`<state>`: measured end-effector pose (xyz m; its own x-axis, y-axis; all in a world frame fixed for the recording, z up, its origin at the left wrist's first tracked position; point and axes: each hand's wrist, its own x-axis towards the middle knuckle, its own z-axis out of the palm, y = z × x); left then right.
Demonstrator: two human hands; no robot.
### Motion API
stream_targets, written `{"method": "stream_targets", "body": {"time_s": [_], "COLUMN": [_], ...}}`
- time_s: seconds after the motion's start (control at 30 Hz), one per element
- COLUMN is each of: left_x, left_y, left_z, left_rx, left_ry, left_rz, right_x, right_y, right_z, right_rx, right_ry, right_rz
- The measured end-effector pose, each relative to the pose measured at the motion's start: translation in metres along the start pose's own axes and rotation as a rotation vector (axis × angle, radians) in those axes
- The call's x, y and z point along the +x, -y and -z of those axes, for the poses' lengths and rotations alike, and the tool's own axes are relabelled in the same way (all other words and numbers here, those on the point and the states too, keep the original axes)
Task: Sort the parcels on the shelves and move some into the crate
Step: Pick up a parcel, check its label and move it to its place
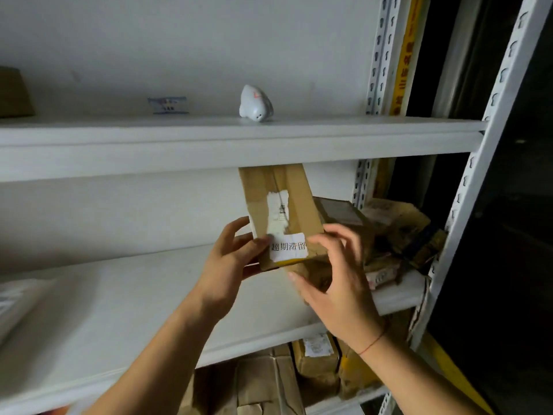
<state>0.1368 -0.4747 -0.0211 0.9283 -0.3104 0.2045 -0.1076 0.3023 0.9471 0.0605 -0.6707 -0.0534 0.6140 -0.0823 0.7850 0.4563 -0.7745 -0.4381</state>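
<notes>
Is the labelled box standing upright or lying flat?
Upright, slightly tilted: the cardboard box stands on end on the middle shelf, its top reaching the shelf above.

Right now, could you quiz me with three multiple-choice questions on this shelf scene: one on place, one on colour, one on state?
1. Where is the small white gadget?
A top shelf
B floor
C in a hand

2. What colour is the thread on the right wrist?
A blue
B red
C green

3. How is the tall cardboard box held?
A lying flat, untouched
B upright between both hands
C hanging from a hook

Answers: 1 A, it sits on the top shelf. 2 B, plainly red. 3 B, left hand and right hand flank it.
</notes>
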Motion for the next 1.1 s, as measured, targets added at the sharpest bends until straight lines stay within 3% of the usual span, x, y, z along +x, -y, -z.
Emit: {"method": "stream_targets", "body": {"time_s": [0.07,0.2,0.3,0.77,1.1], "left_x": [-0.014,-0.034,-0.047,-0.106,-0.177], "left_y": [0.001,0.007,0.009,0.015,0.006], "left_z": [0.021,0.063,0.088,0.191,0.207], "left_rx": [-0.003,0.046,0.09,0.179,0.166], "left_ry": [0.002,-0.007,-0.035,-0.395,-0.755], "left_rz": [-0.01,-0.043,-0.051,-0.064,-0.095], "right_x": [-0.003,-0.006,-0.007,-0.023,-0.01], "right_y": [0.01,0.026,0.031,0.089,0.114], "right_z": [-0.011,-0.035,-0.056,-0.171,-0.224], "right_rx": [0.329,0.819,1.031,0.945,1.065], "right_ry": [0.023,0.227,0.241,0.492,0.911], "right_rz": [-0.165,-0.594,-0.742,-0.699,-0.532]}}
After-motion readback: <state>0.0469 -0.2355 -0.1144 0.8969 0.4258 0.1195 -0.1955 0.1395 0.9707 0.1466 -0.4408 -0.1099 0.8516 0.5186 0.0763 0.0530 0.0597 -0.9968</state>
